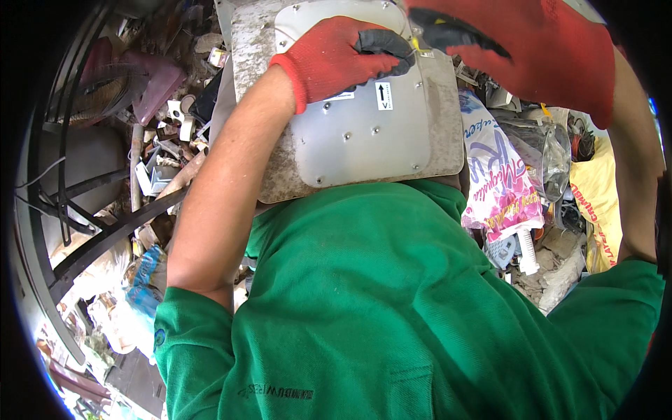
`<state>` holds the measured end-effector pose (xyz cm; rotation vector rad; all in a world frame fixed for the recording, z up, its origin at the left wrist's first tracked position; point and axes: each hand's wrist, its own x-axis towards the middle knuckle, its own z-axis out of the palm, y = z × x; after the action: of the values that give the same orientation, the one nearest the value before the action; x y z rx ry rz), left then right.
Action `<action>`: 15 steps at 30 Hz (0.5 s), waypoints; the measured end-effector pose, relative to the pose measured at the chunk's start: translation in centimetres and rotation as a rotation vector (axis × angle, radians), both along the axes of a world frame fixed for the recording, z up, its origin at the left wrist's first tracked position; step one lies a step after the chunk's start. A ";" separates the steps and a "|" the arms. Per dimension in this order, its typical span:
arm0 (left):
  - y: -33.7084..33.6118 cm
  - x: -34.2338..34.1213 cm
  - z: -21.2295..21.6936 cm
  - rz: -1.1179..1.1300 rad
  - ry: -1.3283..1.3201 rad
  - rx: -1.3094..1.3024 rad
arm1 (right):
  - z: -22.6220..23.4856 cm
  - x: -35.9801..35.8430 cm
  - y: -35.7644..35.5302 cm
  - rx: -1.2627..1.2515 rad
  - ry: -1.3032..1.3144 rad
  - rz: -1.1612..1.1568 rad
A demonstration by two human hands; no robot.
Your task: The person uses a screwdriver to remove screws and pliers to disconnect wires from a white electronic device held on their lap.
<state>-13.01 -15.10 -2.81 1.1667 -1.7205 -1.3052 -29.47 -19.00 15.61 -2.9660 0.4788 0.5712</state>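
A flat, dirt-stained panel lies before my body, with a smooth silvery plate fixed on it by several small screws and a white arrow sticker. Over its upper part is my left hand, in a red glove with dark grip coating; its fingers are curled together, and what they pinch is hidden. My right hand, gloved alike, is bent above the panel's upper right edge, its fingers closed round something mostly covered. Between the two hands shows a small yellow piece, too little visible to name.
Mixed scrap and rubble surround me. On the right lie a printed white and pink plastic bag, a clear plastic container and a yellow sack. To the left, a black metal frame curves close to my arm.
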 end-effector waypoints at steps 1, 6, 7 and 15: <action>0.0 0.5 1.0 -0.033 -0.080 0.088 | 0.0 -0.8 -0.2 0.052 -0.053 0.017; -0.9 1.9 4.7 -0.248 0.109 0.254 | 0.1 -1.7 -1.9 0.205 0.003 0.036; -0.9 1.0 4.5 -0.243 0.144 0.202 | -0.2 -1.3 -1.8 0.191 -0.067 0.065; 0.1 -0.2 4.7 -0.049 0.239 0.186 | 3.2 0.7 0.0 0.311 0.266 -0.270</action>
<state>-13.21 -15.05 1.93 1.0270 -1.4884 -1.5932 -28.75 -19.03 18.81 -2.4907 0.7237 0.9178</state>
